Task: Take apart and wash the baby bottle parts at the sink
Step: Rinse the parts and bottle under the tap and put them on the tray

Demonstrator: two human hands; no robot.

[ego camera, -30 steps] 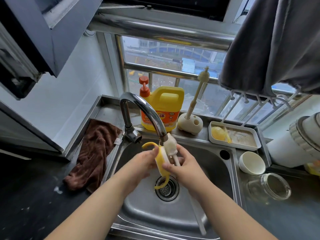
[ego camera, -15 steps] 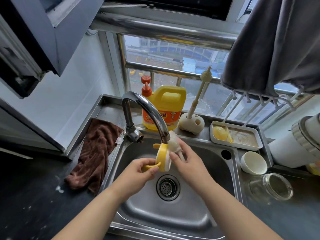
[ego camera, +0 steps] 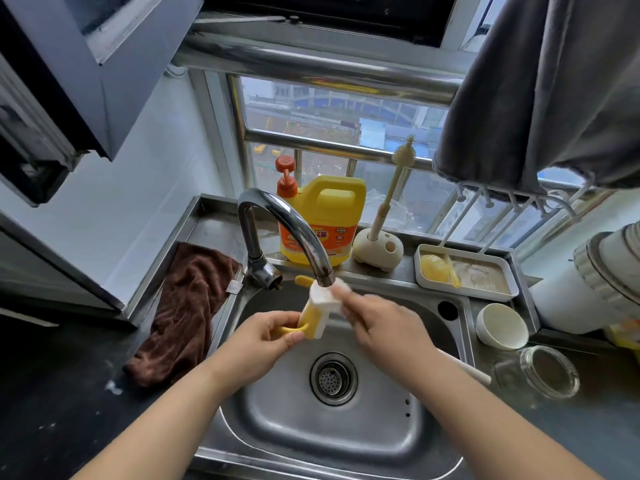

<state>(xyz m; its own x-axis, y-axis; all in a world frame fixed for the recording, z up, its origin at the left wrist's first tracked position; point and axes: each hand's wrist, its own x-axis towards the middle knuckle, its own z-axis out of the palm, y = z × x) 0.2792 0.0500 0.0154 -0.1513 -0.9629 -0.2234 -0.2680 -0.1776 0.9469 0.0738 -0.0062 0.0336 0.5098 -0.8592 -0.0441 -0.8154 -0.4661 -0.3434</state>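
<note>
From the head camera, over a steel sink [ego camera: 408, 441]: I see the left hand [ego camera: 263, 341] pinching one yellow loop handle of the baby bottle's collar [ego camera: 313, 322], thumb on top and fingers curled beneath, holding the piece on its side just under the faucet spout [ego camera: 323, 275]. The collar sits at about 12 o'clock from the drain strainer [ego camera: 333, 378], above the basin and touching nothing but the two hands; its second handle pokes out behind the spout at 11 o'clock. The right hand [ego camera: 377, 318] comes in from 3 o'clock, fingers partly curled against the white inner part at the spout; motion blur hides whether it grips or merely rubs, and I cannot tell if water is running. I judge the collar light, rigid plastic, probably wet and slippery, so the loop handle is the sure hold, while the pale insert looks softer and should be pulled gently. At 12 o'clock on the ledge stand a yellow detergent jug [ego camera: 325, 223] and a bottle brush in its holder [ego camera: 379, 245]; a brown cloth [ego camera: 183, 313] lies at 9 o'clock, a white bowl [ego camera: 502, 325] and glass jar [ego camera: 549, 375] at 3 o'clock.
</note>
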